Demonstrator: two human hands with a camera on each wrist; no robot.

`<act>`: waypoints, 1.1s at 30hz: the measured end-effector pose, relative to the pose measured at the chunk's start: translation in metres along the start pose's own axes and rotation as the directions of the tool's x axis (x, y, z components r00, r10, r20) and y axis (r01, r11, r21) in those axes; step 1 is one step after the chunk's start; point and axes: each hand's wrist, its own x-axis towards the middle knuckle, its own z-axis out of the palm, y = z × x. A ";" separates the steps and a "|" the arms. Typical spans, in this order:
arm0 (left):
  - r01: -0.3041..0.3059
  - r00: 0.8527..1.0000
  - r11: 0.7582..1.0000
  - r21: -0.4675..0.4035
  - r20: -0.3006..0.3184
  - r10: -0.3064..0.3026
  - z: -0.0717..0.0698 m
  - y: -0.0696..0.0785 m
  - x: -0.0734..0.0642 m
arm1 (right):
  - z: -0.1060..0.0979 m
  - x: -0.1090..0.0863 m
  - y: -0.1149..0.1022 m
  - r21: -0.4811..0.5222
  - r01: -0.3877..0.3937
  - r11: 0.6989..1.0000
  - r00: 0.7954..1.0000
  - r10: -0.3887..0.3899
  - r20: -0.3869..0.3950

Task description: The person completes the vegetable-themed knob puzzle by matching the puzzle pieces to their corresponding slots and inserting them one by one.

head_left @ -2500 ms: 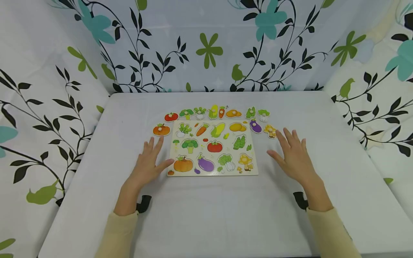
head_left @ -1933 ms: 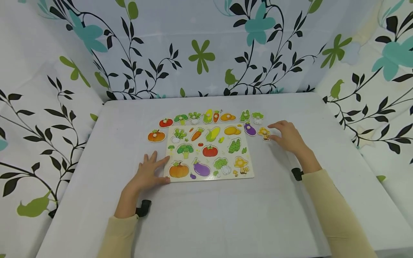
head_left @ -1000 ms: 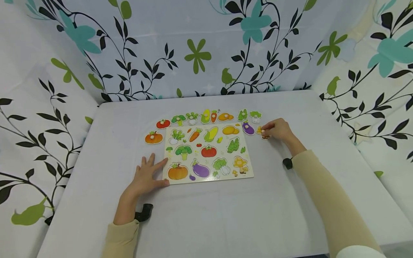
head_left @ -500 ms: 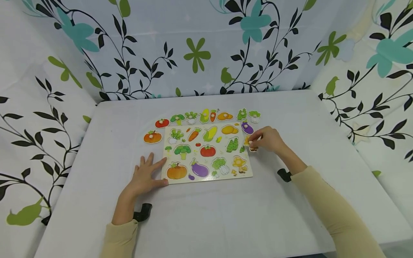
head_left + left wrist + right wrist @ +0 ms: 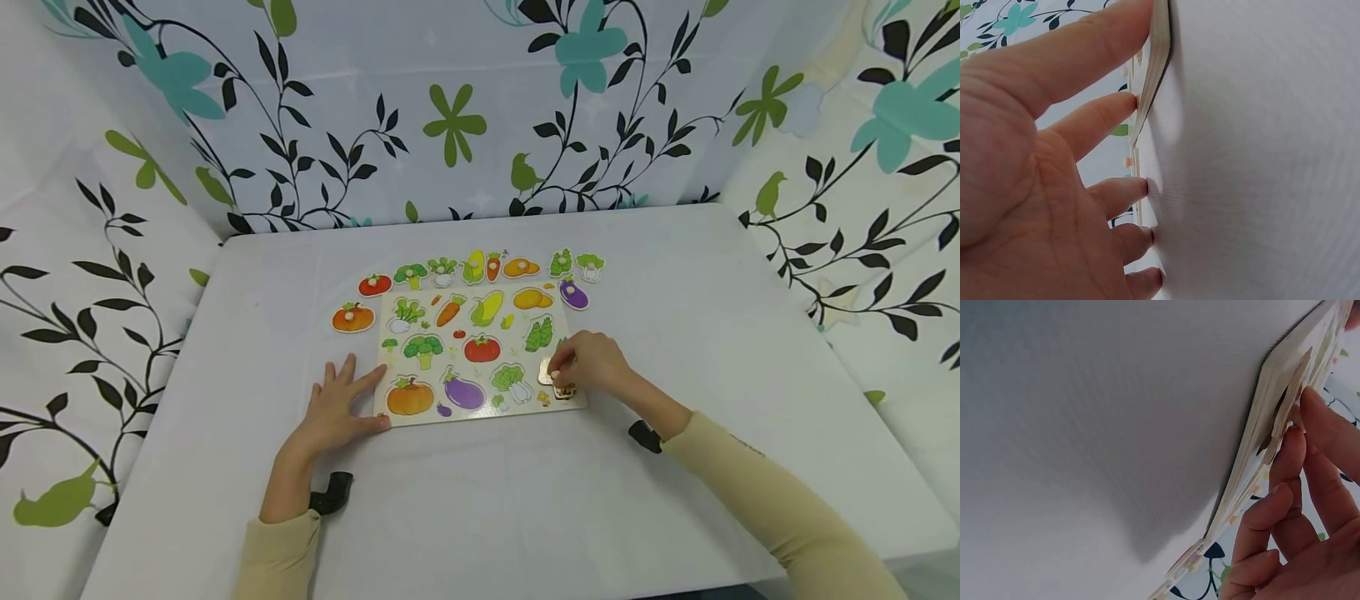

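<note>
Locate the mushroom piece (image 5: 546, 373), pinched in the nearer, right hand (image 5: 595, 362) and tilted over the end of the board (image 5: 482, 373) on that hand's side; cannot tell whether touching. Note the board's long axis running across to the left hand (image 5: 337, 408), spread and grasping nothing against the opposite end.

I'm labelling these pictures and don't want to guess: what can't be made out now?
Head view: part of the held piece, covered by the right hand; glare washes out some of its print.
Left wrist view: pictures on the board, seen almost edge-on and blocked by the left hand.
Right wrist view: most of the left hand, beyond the right edge.
</note>
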 end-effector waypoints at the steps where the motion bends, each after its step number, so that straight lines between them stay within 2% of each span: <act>1: 0.000 1.000 1.000 -0.002 0.000 0.000 0.000 0.000 0.000 | 0.001 0.000 0.000 0.000 -0.009 1.000 1.000 0.009 0.004; 4: 0.003 1.000 1.000 -0.003 0.001 -0.003 0.000 0.001 0.000 | 0.003 -0.001 -0.001 0.000 -0.018 1.000 1.000 0.018 0.011; 12: 0.013 1.000 1.000 -0.009 -0.001 -0.013 -0.003 0.001 -0.002 | 0.006 0.000 -0.004 -0.021 0.042 0.999 0.999 -0.042 0.027; 15: 0.004 1.000 1.000 -0.009 -0.005 -0.004 -0.003 0.000 -0.001 | 0.000 0.001 -0.005 -0.053 0.062 0.997 0.996 -0.058 0.075; 18: -0.006 1.000 1.000 -0.014 -0.008 0.006 -0.003 0.000 -0.001 | -0.015 0.006 -0.005 -0.101 0.080 0.992 0.992 -0.068 0.110; 21: -0.013 1.000 1.000 -0.016 -0.013 0.012 -0.003 0.001 0.001 | -0.035 0.018 -0.002 -0.116 0.081 0.990 0.996 -0.075 0.057; 23: -0.014 1.000 1.000 -0.011 -0.017 0.014 -0.003 0.001 0.001 | -0.047 0.030 0.003 -0.102 0.057 0.993 0.998 -0.060 -0.029; 27: -0.010 1.000 1.000 -0.006 -0.020 0.010 -0.002 0.001 0.001 | -0.063 0.056 0.017 -0.027 -0.042 0.999 0.987 0.037 -0.156; 29: -0.008 1.000 1.000 -0.009 -0.018 0.008 -0.001 0.000 0.001 | -0.065 0.068 0.024 -0.001 -0.090 0.996 0.980 0.089 -0.176; 33: -0.011 1.000 1.000 -0.019 -0.019 0.011 0.001 -0.001 0.001 | -0.064 0.084 0.034 0.035 -0.150 0.988 0.977 0.154 -0.150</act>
